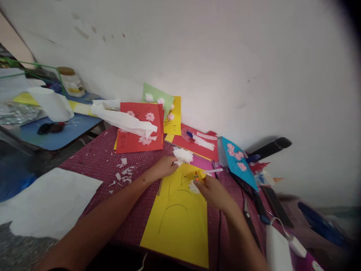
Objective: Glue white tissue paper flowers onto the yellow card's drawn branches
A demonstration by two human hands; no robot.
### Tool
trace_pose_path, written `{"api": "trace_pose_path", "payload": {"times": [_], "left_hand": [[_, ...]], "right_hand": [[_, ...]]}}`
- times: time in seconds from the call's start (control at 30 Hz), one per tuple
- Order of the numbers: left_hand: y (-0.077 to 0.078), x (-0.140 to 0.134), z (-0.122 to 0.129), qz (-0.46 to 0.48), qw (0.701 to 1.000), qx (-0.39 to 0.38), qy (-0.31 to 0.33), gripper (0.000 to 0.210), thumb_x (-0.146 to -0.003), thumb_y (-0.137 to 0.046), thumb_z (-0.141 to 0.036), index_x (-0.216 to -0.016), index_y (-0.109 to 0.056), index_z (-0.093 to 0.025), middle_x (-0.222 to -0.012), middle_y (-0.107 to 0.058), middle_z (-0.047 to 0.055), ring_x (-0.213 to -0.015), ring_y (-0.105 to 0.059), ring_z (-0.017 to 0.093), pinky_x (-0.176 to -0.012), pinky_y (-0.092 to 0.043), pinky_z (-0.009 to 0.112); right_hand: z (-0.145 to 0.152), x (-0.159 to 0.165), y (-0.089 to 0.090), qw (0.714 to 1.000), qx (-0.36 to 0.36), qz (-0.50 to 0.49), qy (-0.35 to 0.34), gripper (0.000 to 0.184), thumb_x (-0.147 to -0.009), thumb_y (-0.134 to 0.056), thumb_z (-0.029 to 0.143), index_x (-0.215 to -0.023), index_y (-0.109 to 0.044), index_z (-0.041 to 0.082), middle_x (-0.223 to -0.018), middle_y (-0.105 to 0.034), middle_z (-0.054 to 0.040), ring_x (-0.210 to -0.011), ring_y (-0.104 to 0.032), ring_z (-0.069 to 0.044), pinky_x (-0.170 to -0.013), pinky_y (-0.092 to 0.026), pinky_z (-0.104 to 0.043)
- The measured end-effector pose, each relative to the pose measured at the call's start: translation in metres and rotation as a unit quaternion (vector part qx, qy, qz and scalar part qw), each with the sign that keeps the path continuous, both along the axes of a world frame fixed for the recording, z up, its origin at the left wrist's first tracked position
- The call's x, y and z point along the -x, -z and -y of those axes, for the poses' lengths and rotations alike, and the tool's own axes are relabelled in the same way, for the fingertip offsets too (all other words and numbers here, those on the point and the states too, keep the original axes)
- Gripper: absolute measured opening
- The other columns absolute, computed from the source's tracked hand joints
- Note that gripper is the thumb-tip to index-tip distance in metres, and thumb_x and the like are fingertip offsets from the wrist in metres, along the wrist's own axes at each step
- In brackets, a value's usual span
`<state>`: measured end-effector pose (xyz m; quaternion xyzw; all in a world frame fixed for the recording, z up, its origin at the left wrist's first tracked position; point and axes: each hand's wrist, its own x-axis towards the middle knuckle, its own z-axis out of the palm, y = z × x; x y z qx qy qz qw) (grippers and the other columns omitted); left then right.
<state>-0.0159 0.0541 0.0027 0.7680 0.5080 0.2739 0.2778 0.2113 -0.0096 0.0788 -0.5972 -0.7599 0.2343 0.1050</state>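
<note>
No text, brand or number can be read for certain. Small dark handwritten characters (122, 142) run down the lower left part of the red card (138, 109) near the far edge of the table (84, 161), too blurred to make out. Similar tiny writing (174, 127) stands low on the yellow card (177, 111) behind it, also illegible. The jar (71, 82) at the blue table's (63, 136) far edge bears a yellow label (75, 90) whose wording cannot be read.
</note>
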Motion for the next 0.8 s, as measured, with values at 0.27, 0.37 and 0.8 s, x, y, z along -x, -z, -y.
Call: {"api": "trace_pose_path", "payload": {"times": [0.27,0.37,0.8], "left_hand": [[0.004,0.000,-0.003,-0.013,1.000,-0.011,0.002,0.018,-0.083,-0.048,-0.022,-0.077,-0.064,-0.016,-0.077,-0.067,0.005,-0.067,-0.057,0.016,-0.058,-0.033,0.026],[0.002,0.000,-0.003,-0.018,1.000,-0.010,-0.002,0.018,-0.083,-0.049,-0.023,-0.073,-0.062,-0.016,-0.071,-0.065,0.004,-0.062,-0.054,0.015,-0.055,-0.030,0.026],[0.002,0.001,-0.003,-0.001,1.000,-0.010,-0.004,0.017,-0.082,-0.050,-0.023,-0.073,-0.063,-0.017,-0.072,-0.066,0.005,-0.063,-0.055,0.016,-0.056,-0.030,0.026]], "right_hand": [[-0.014,-0.016,0.012,0.962,0.198,-0.166,0.083,0.037,-0.087,-0.050,0.047,-0.069,-0.058,0.016,-0.050,-0.053,0.0023,-0.035,-0.045,-0.009,-0.037,-0.030,-0.021],[-0.017,-0.025,0.017,0.949,0.213,-0.197,0.121,0.035,-0.087,-0.050,0.046,-0.074,-0.059,0.014,-0.052,-0.054,0.0031,-0.034,-0.044,-0.009,-0.035,-0.030,-0.020],[0.030,0.003,0.007,0.965,-0.121,0.218,-0.082,0.029,-0.095,-0.044,0.037,-0.095,-0.063,0.015,-0.084,-0.068,-0.0119,-0.068,-0.063,-0.020,-0.057,-0.036,-0.026]]}}
